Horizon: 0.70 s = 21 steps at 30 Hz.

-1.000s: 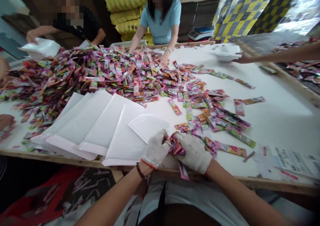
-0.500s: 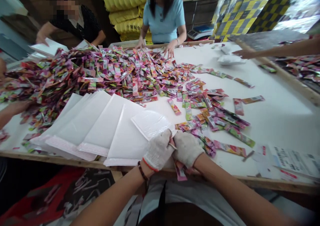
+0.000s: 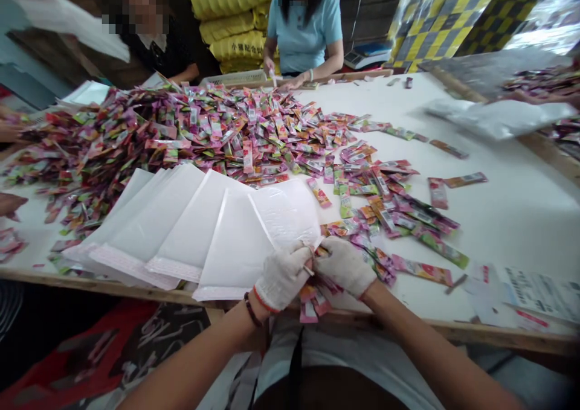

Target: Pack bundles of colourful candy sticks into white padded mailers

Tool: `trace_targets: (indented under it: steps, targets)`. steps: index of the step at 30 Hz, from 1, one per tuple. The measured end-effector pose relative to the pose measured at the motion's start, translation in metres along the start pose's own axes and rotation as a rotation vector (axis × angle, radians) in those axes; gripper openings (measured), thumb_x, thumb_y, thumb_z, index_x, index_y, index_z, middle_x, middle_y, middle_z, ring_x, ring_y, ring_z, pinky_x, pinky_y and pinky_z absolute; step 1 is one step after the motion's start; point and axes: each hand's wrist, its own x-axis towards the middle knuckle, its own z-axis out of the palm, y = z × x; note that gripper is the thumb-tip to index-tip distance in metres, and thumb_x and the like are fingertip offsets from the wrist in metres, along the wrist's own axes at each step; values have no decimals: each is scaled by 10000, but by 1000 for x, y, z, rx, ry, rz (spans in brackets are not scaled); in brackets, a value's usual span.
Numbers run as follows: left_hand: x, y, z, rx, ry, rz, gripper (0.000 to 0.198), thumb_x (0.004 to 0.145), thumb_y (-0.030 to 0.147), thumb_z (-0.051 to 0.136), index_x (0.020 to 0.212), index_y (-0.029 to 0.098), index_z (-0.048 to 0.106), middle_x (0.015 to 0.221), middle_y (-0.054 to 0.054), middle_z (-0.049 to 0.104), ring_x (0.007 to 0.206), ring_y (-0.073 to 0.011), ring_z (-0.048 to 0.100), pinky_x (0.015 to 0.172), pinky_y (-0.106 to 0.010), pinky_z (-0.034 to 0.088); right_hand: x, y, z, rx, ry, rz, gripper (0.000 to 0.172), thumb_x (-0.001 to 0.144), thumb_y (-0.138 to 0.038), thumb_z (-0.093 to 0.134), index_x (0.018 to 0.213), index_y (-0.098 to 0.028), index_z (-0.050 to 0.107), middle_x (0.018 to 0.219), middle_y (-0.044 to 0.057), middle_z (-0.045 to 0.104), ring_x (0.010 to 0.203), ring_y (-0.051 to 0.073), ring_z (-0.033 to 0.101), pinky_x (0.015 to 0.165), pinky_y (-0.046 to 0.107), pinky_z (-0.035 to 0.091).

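Both my hands wear white knit gloves and meet at the table's front edge. My left hand (image 3: 283, 274) is closed, its thumb and fingers pressed together. Against it, my right hand (image 3: 344, 265) is also closed. A bunch of colourful stick sachets (image 3: 312, 304) sticks out below and between them, with the gripped part mostly hidden by the gloves. Just beyond my fingers is a glossy white padded envelope (image 3: 290, 211), its near corner touching or just behind the gloves; I cannot tell which. Overlapping white envelopes (image 3: 181, 229) fan out to the left of my left hand.
A large heap of stick sachets (image 3: 217, 126) covers the table's left and middle. Looser sachets (image 3: 389, 211) lie right of my hands. A printed sheet (image 3: 539, 289) is at the right front. Two people work across the table; a white package (image 3: 498, 117) is at the far right.
More of the glossy envelope shows beyond my hands, and the sachets below them have spread. At the far right, a bulging white package has come closer. Someone at the far left has raised a white envelope.
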Motion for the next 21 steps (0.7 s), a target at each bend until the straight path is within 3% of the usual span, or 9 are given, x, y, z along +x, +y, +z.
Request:
trace_targets:
  steps: [2,4,7,9,12,14,16,18,21]
  targets:
    - [-3,-5,3,-143,5,-44,241,876,213,426,1009,186,625,939,-53,636,846,-139,581,740,-226,451,-8,12,6,226,45,-53,352,757,-347,563,1065,-182,602,1013,63,663,896,198,597,773,288,448]
    - [-5,-3,9,-213,-7,-43,227,860,192,438,971,181,636,912,-53,632,840,-141,577,752,-230,449,-14,19,14,328,104,-48,380,756,-321,555,1104,-169,569,1053,71,643,909,199,586,792,311,454]
    - [-4,7,15,-310,-10,-30,191,837,182,451,794,171,637,811,-52,614,786,-147,560,750,-251,434,-10,10,20,246,183,76,206,716,-202,525,895,-146,608,903,77,647,812,194,570,742,322,455]
    - [2,11,12,-521,58,-162,198,841,226,462,733,165,617,740,-39,597,720,-130,543,696,-239,429,-2,1,13,276,151,108,152,702,-207,541,826,-142,601,818,66,643,765,188,570,705,313,460]
    - [16,9,-9,-1035,174,-515,181,791,320,547,753,151,600,524,27,496,477,-75,434,477,-191,350,6,-1,-13,555,118,16,298,765,-347,549,987,-151,580,925,70,649,854,187,592,748,306,478]
    - [27,7,-30,-1331,233,-677,210,697,322,643,794,142,592,439,75,416,380,-43,334,393,-166,256,6,6,-31,769,213,-1,368,821,-418,486,1100,-183,534,1064,84,619,934,182,593,789,312,488]
    - [38,8,-49,-1511,286,-742,273,609,281,709,806,137,586,432,96,395,369,-23,308,379,-146,226,5,14,-43,932,255,67,346,833,-426,464,1093,-206,525,1084,88,610,905,177,614,773,322,507]
    - [50,14,-62,-1608,318,-741,293,559,254,737,771,138,573,457,101,396,386,-11,314,388,-133,236,6,15,-49,1033,136,95,311,809,-413,496,1028,-198,548,998,86,641,822,177,637,731,327,523]
    - [68,27,-72,-1681,348,-688,290,529,255,735,680,150,511,475,104,377,397,-10,302,389,-138,224,14,1,-55,996,-45,-8,274,774,-380,529,947,-180,597,824,63,675,726,188,645,667,332,531]
